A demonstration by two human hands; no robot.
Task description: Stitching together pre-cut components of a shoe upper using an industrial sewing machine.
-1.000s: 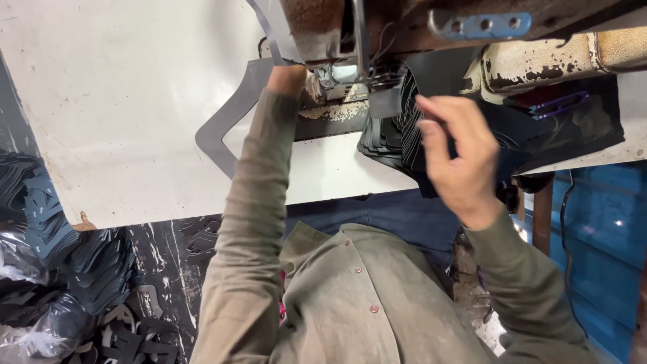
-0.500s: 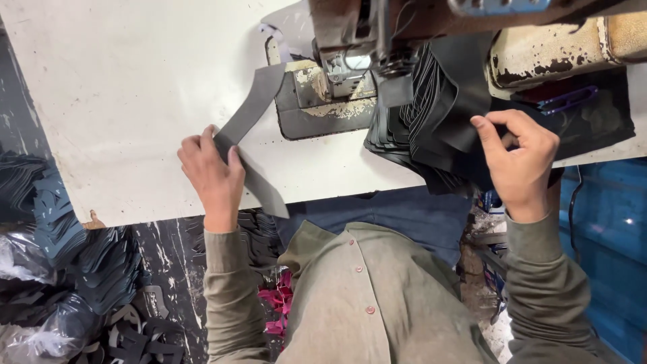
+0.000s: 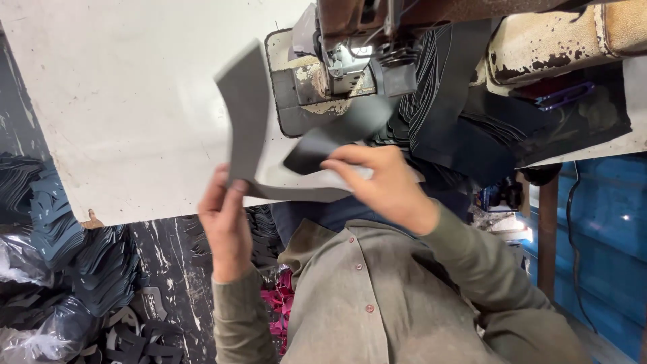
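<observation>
1. Concerns the flat grey curved strip of stiff sheet material (image 3: 246,108). Stands lifted clear of the worn white tabletop (image 3: 135,101), with one arm pointing up and the other running across toward the body, just in front of the old chipped sewing machine head (image 3: 344,61).
2. Is pinched at its bend by the left hand (image 3: 226,219), thumb and fingers closed on the lower corner. Could pivot or slip out there, with only one small corner gripped and the long upright arm left free to flop.
3. Meets the right hand (image 3: 384,185) at the other end, fingers curled over and pinching a smaller, darker grey cut piece (image 3: 317,154) against it. Cannot tell how much of either layer lies under the fingertips. Could end up skewed, with two loose layers matched in mid-air and nothing flat beneath to square them on.
4. Hangs near the metal presser foot and needle area (image 3: 350,64). Might catch an edge on that hardware if swung in at a tilt. Seems to put the right fingertips at risk too, being the nearer ones to the needle.
5. Sits just beside a draped stack of black cut pieces (image 3: 438,81) to the right of the machine. Could drag that stack off the table edge with a careless sweep of the right forearm.
6. Hovers over the table's near edge, above heaps of similar dark cut pieces (image 3: 101,269) on the floor to the left. Would probably be hard to pick out again if dropped among them.
</observation>
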